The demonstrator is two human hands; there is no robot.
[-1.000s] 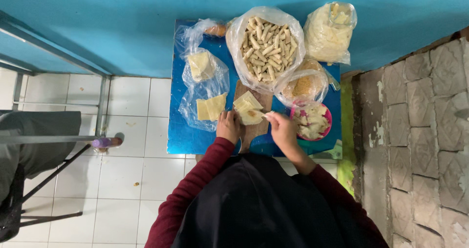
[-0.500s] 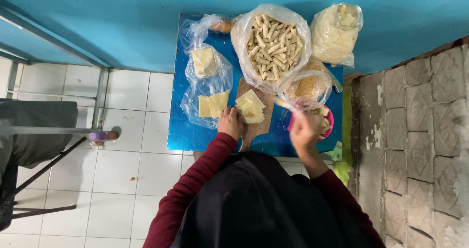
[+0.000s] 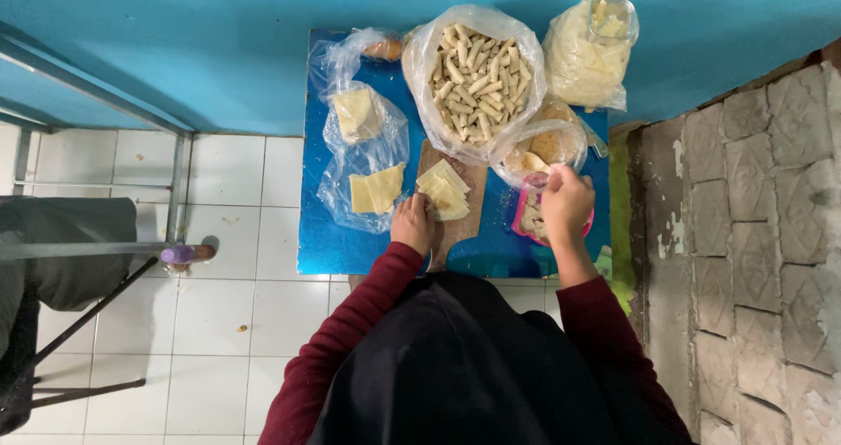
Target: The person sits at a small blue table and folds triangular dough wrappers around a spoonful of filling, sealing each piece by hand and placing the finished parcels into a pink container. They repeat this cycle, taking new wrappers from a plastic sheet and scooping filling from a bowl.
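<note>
At centre frame my left grip (image 3: 413, 223) pressed open on the wrappers (image 3: 443, 191); my right grip (image 3: 567, 201) dipped into the pink bowl (image 3: 529, 222), closure unclear.

Left hand (image 3: 413, 224) on pastry sheets (image 3: 443, 191)

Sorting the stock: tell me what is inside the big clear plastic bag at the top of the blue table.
The big clear plastic bag holds a heap of pale rolled sticks. Only the top layer shows; what lies deeper, and the table under the bag, is covered.
</note>
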